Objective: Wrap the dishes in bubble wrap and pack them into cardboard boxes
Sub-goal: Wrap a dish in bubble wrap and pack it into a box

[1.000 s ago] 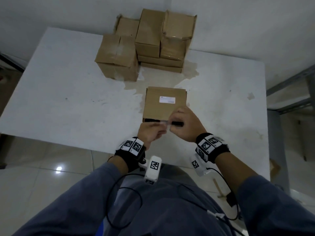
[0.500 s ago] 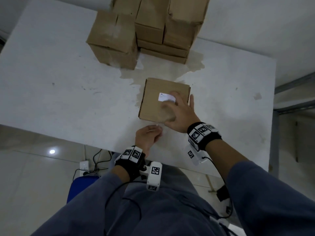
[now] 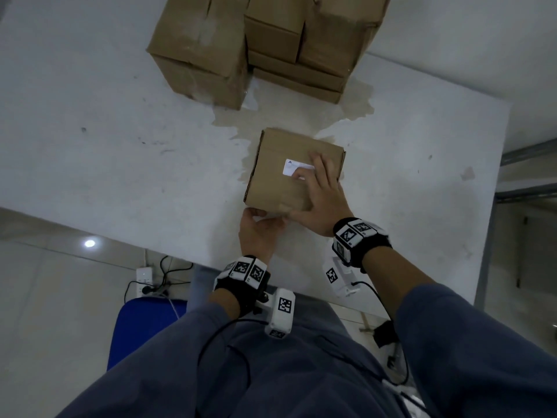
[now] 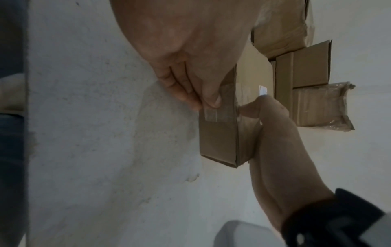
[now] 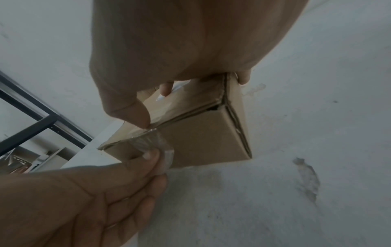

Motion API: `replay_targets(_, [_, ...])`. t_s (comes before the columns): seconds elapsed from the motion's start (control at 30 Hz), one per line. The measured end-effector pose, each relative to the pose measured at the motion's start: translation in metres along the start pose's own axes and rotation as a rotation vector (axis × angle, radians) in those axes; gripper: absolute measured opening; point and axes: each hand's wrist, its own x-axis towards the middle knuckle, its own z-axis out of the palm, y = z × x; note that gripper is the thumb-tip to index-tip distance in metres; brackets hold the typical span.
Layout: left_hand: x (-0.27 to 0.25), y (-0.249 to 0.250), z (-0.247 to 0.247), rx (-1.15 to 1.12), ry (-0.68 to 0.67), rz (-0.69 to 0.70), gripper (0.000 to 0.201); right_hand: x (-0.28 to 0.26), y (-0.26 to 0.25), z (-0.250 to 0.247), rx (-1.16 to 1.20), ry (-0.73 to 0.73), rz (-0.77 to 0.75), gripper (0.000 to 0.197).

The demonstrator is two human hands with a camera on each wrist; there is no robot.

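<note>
Small box (image 3: 286, 173) shut, sitting near front edge of table (image 3: 120, 161). Our right hand (image 3: 319, 203) flat on lid, fingers spread. Left hand (image 3: 259, 230) pinching clear tape (image 5: 156, 143) onto front face. Sealing nearly done, we reckon; then stack with other boxes (image 3: 256, 40) behind.

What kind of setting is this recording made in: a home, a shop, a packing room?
Most likely a plain packing or storage room, not a home kitchen. A bare, stained white table holds a stack of cardboard boxes; the hands tape one small box shut. Metal shelving stands alongside on a tiled floor.
</note>
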Motion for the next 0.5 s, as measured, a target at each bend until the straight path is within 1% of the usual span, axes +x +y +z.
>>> replay_targets(0.07, [0.001,0.003,-0.003,0.035,0.047,0.052,0.043,0.000,0.000,0.001,-0.018,-0.005,0.013,0.077])
replay_targets(0.1, [0.001,0.006,-0.006,0.059,0.076,0.061,0.050,0.000,0.000,0.000,-0.033,-0.012,0.012,0.078])
replay_targets(0.17, [0.002,0.015,-0.013,0.138,0.125,0.070,0.072,-0.001,-0.002,-0.003,-0.061,-0.031,0.007,0.081])
replay_targets(0.2, [0.004,0.017,-0.017,0.227,0.164,0.128,0.083,-0.001,-0.004,-0.005,-0.069,-0.042,0.008,0.083])
replay_targets(0.23, [0.008,0.019,-0.022,0.347,0.217,0.255,0.092,-0.002,-0.005,-0.006,-0.076,-0.052,0.012,0.086])
replay_targets(0.27, [0.014,0.022,-0.026,0.469,0.266,0.436,0.099,-0.002,-0.007,-0.007,-0.082,-0.058,0.015,0.087])
replay_targets(0.3, [0.020,0.025,-0.028,0.576,0.285,0.649,0.103,-0.002,-0.008,-0.008,-0.087,-0.062,0.018,0.089])
replay_targets(0.33, [0.026,0.032,-0.030,0.676,0.254,0.852,0.104,-0.003,-0.008,-0.008,-0.096,-0.064,0.018,0.090])
replay_targets(0.37, [0.033,0.041,-0.030,0.786,0.183,1.033,0.103,-0.003,-0.007,-0.008,-0.111,-0.065,0.012,0.091])
replay_targets(0.4, [0.040,0.050,-0.029,0.905,0.087,1.175,0.102,-0.003,-0.006,-0.007,-0.132,-0.064,0.000,0.092])
replay_targets(0.43, [0.046,0.059,-0.028,1.019,-0.016,1.270,0.102,-0.004,-0.005,-0.005,-0.155,-0.055,-0.013,0.093])
replay_targets(0.5, [0.059,0.074,-0.024,1.221,-0.206,1.337,0.102,-0.005,-0.004,0.000,-0.184,-0.012,-0.019,0.094])
